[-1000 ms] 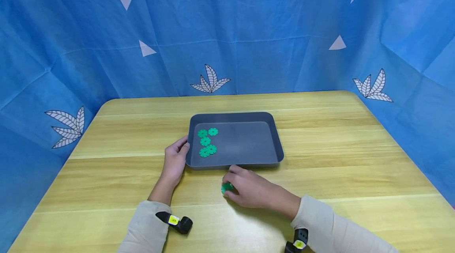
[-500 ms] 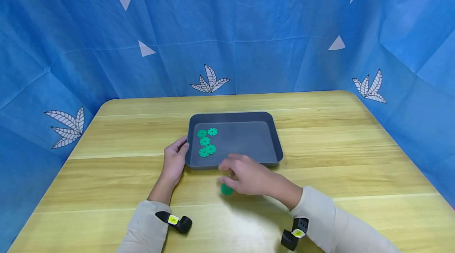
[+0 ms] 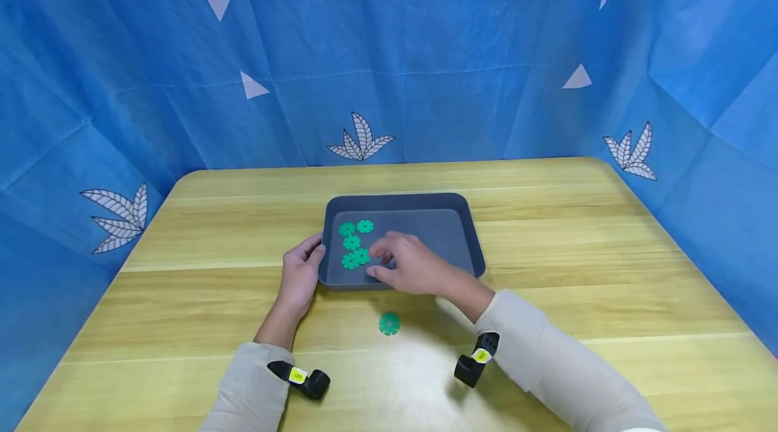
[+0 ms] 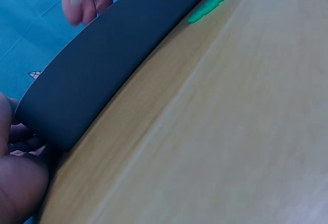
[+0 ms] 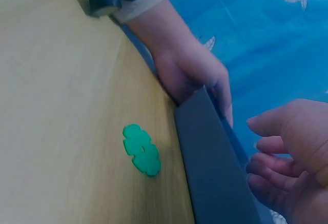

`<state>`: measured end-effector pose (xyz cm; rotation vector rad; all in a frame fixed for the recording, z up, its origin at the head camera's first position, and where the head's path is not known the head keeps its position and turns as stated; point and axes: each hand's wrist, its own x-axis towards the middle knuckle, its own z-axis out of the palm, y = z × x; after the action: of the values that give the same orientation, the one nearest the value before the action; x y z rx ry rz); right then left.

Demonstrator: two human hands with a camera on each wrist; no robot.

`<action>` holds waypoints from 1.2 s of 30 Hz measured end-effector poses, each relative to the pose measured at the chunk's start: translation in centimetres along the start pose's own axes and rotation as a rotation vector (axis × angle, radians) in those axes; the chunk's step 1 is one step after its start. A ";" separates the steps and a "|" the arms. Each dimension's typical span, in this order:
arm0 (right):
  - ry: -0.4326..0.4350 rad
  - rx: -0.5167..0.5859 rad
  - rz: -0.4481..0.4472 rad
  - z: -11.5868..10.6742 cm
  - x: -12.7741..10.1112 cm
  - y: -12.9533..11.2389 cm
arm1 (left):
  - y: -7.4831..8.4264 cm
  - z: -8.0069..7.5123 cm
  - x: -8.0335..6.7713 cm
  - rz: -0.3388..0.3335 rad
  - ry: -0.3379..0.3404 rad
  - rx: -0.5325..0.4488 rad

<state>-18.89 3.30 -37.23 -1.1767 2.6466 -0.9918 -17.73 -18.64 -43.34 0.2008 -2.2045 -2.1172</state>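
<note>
A dark grey tray stands on the table. Several green notched plastic discs lie flat along its left side, two of them overlapping. My left hand holds the tray's left side, thumb near the rim; in the left wrist view most of those fingers are hidden by the tray. Over the tray floor, to the right of the discs, hovers my right hand, fingers loosely bent and parted from the thumb, with nothing visible between them. One more green notched disc lies on the table just in front of the tray.
The wooden table extends around the tray, bare wood to both sides. Blue cloth hangs behind and beside it. A black wrist camera sits on the left sleeve, another black wrist camera on the right.
My right hand has left the disc in front of the tray and moved up and away over the tray. That disc stays on the table. My left hand keeps its place.
</note>
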 end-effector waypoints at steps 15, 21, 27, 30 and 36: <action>-0.072 -0.015 0.149 1.8 3.6 1.9 | -0.2 0.0 -0.1 -0.001 0.014 0.005; -0.104 -0.019 0.208 2.3 4.3 2.5 | -0.2 0.1 0.0 -0.003 0.016 0.012; -0.139 -0.032 0.237 2.6 4.7 2.6 | -0.2 0.1 0.0 0.005 0.024 0.009; -0.151 -0.056 0.238 2.7 4.9 2.5 | -0.1 0.2 0.0 0.004 0.027 0.004; -0.148 -0.094 0.224 2.9 5.1 2.4 | -0.1 0.2 0.1 0.006 0.025 0.007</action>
<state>-23.13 -0.55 -40.00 -0.9036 2.6572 -0.7218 -17.87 -18.49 -43.42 0.2204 -2.1963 -2.0922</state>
